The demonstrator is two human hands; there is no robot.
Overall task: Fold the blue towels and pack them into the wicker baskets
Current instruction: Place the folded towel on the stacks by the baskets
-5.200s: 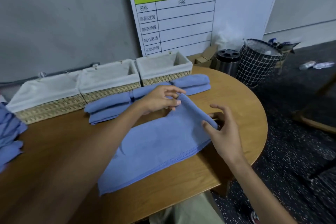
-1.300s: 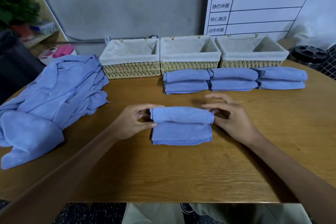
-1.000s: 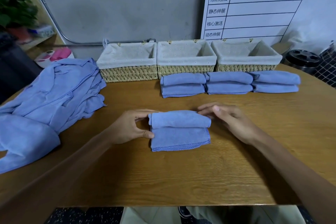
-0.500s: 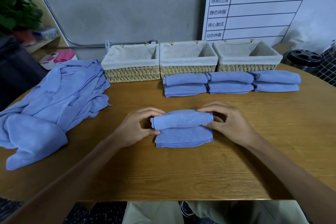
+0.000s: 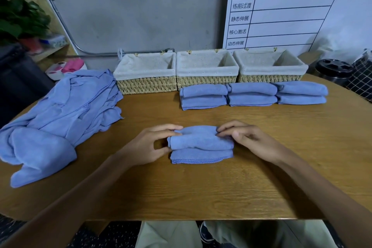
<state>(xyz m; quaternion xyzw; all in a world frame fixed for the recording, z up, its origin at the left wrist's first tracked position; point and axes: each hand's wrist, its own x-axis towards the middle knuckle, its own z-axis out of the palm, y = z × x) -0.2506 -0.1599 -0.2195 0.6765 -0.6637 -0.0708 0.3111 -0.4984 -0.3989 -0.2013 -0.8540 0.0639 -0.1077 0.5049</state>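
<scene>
The person is finishing the last fold of a towel (image 5: 201,143) lying in the middle of the table (image 5: 201,191), its upper layer doubled over the lower hem. The left hand (image 5: 150,147) is pinching the towel's left end between curled fingers and thumb; the right hand (image 5: 247,141) is gripping the right end the same way, fingertips on top of the fold. Both forearms are reaching in from the near edge, wrists low over the wood. Three folded stacks (image 5: 252,94) are sitting in front of the baskets (image 5: 206,81), which appear unfilled, and a loose pile (image 5: 56,115) is waiting at the left. Next, the bundle probably needs lifting as one piece, squeezed so the layers are not slipping.
</scene>
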